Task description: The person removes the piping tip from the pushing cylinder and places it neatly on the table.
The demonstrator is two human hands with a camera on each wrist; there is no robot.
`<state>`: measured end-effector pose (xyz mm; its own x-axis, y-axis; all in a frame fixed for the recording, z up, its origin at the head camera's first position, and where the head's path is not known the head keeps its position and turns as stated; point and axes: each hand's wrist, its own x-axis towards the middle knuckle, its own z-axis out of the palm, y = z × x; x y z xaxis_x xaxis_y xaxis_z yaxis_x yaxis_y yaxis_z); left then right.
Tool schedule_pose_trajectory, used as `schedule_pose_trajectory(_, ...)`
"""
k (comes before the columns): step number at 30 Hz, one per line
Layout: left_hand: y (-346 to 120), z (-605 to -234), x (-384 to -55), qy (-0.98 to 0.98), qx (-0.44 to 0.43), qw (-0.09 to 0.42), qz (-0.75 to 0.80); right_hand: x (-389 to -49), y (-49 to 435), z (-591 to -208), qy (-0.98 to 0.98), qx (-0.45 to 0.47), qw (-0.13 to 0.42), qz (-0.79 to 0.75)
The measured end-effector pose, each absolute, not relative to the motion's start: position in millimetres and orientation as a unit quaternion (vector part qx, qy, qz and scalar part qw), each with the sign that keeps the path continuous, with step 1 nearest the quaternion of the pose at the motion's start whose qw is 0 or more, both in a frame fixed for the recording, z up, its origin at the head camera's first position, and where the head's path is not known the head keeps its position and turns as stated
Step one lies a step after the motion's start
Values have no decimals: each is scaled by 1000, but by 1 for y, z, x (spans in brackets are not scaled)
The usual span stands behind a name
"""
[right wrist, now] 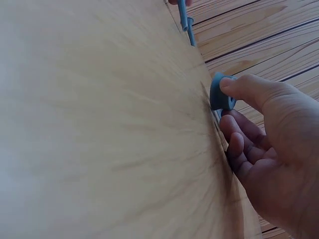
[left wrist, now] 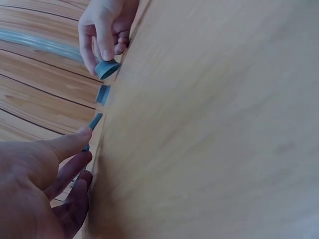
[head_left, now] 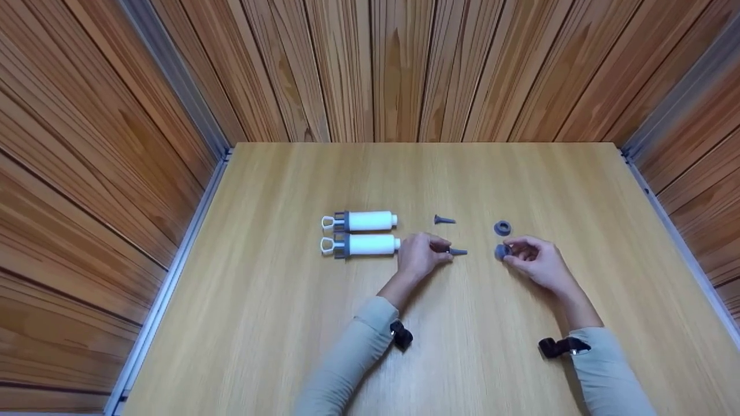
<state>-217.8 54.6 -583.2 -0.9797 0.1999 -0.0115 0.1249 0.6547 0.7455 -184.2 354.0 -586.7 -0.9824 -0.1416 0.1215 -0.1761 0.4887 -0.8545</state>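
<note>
My left hand (head_left: 421, 254) pinches a small grey tapered nozzle (head_left: 458, 252) between thumb and fingers, its narrow end pointing right. In my right hand (head_left: 540, 263) a grey flared ring cap (head_left: 501, 252) is held between thumb and fingertips, tilted up on its side in the right wrist view. A second nozzle (head_left: 445, 219) lies on the table behind the left hand. Behind the right hand lies another grey ring cap (head_left: 502, 227). Two white cylinders with grey collars and white loop handles, the rear cylinder (head_left: 371, 221) and the front cylinder (head_left: 370, 244), lie side by side to the left.
A light wood table (head_left: 260, 323) carries everything. Wood-plank walls (head_left: 399, 69) enclose it at the back and both sides, with a metal rail (head_left: 173, 260) along its left edge. Black wrist cameras (head_left: 401, 336) sit on both sleeves.
</note>
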Motion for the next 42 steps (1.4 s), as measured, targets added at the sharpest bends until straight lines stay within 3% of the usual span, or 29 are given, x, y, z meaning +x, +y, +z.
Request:
schedule_pose_trajectory(4, 55, -584, -217, 916, 90, 29, 390, -187, 353, -587, -862, 88, 15, 499)
schedule_pose_trajectory(24, 51, -580, -216, 895, 72, 62, 436, -187, 357, -584, -878, 80, -22, 472)
schedule_pose_trajectory(42, 53, -580, -216, 895, 70, 60, 436, -185, 358, -583, -877, 73, -25, 475)
